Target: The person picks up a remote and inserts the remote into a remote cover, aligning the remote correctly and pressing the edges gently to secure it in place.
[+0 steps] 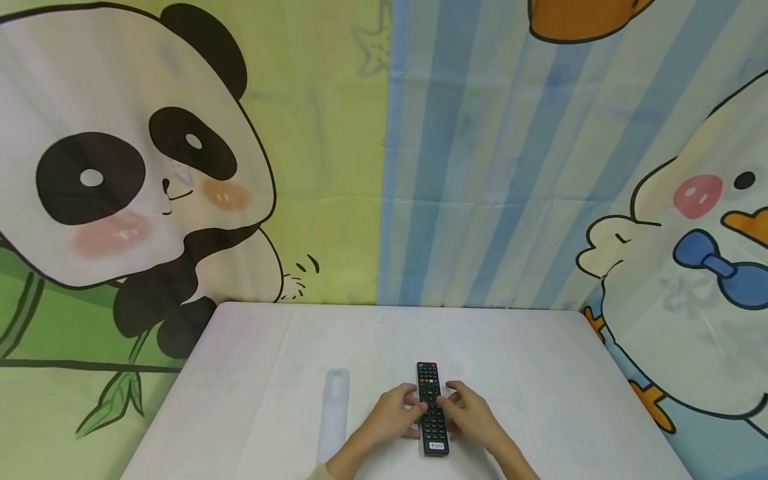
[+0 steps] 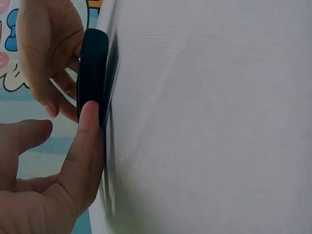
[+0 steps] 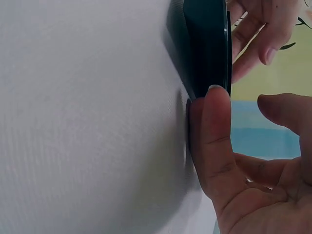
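A black remote control (image 1: 431, 383) with rows of small buttons and a white label at its near end lies lengthwise on the white table. On its left side is my left hand (image 1: 391, 417), the fingers fairly straight; one fingertip (image 2: 89, 111) touches the remote's side in the left wrist view. My right hand (image 1: 474, 415) mirrors it on the other side, a fingertip (image 3: 215, 100) against the remote's edge in the right wrist view. Both thumbs reach over the buttons in the head view, but stand apart from the remote in the wrist views.
Left of the hands lies a long, narrow, translucent pale case (image 1: 335, 407), its near end by my left forearm. The white table (image 1: 480, 340) ends at a cloth backdrop printed with a panda (image 1: 198, 73) and a white bird (image 1: 672, 360).
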`<state>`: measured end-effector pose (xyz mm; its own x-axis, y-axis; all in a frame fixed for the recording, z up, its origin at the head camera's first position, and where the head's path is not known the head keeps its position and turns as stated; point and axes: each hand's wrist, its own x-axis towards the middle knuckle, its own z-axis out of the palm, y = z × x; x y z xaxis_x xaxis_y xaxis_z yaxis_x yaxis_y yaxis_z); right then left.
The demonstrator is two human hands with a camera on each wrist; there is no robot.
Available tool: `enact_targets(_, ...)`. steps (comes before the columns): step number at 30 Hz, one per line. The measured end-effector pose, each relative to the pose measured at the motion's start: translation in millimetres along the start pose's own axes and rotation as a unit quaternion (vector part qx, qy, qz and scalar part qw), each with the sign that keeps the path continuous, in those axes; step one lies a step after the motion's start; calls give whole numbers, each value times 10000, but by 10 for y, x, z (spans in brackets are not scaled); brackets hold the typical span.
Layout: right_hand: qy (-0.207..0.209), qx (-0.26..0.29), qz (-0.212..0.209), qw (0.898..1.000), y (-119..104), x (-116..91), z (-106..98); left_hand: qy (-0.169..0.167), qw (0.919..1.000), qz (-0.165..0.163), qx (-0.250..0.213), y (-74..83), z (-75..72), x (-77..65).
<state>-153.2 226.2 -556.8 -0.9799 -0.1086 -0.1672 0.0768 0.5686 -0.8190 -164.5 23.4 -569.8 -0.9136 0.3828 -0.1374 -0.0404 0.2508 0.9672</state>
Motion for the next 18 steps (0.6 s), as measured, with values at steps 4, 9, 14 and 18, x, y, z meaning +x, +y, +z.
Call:
enact_targets(4, -52, -71, -97, 9999, 27, 4, 0, 44, 9999, -39, 100, -11, 44, 19)
enact_targets(9, -116, -136, -182, 9997, 58, 9, 21, -52, 9997, -86, 207, -21, 63, 36)
enact_targets(14, -153, 25, -213, 9997, 67, 15, 46, -60, 9999, -79, 113, -18, 63, 51)
enact_targets(18, -148, 124, -211, 9996, 62, 15, 64, -63, 9999, -128, 6, -13, 52, 43)
